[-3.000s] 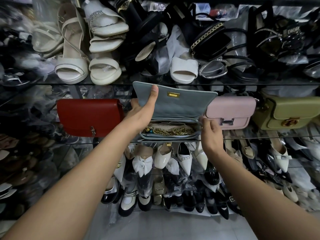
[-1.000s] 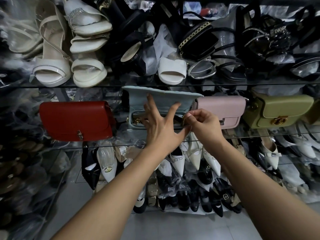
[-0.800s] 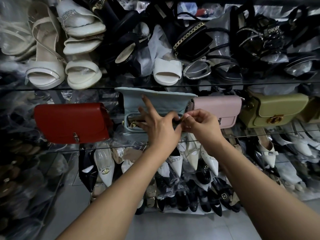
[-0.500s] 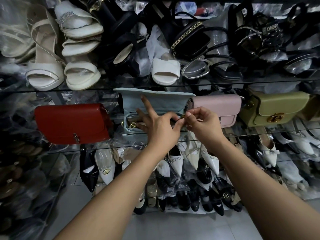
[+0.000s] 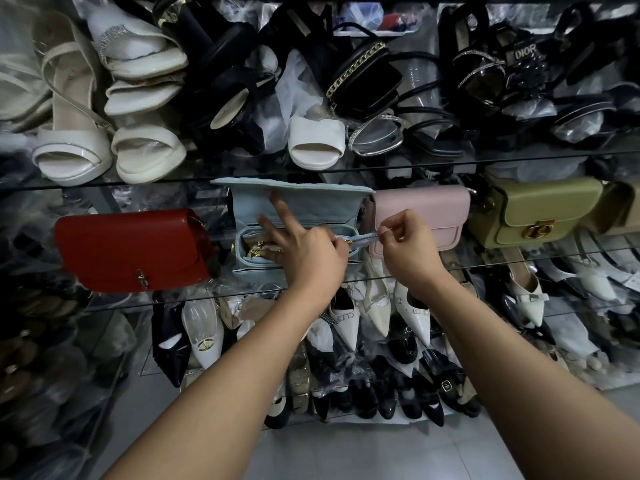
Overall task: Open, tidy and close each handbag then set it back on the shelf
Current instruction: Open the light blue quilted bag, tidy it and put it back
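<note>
Two hands are working mid-frame: the left hand (image 5: 308, 254), two fingers splayed, and the right hand (image 5: 407, 244) are both pinching the zip (image 5: 363, 238) of the light blue handbag (image 5: 311, 202), which is sitting flap-up on the glass shelf (image 5: 502, 264).

I've got 1 head view, wide-angle, facing forward and down, close to the glass shelf (image 5: 173, 299).

Dim, even light, perhaps from above; pale reflections on the glass shelf (image 5: 519, 159); edges bend, the left side blurs.
</note>
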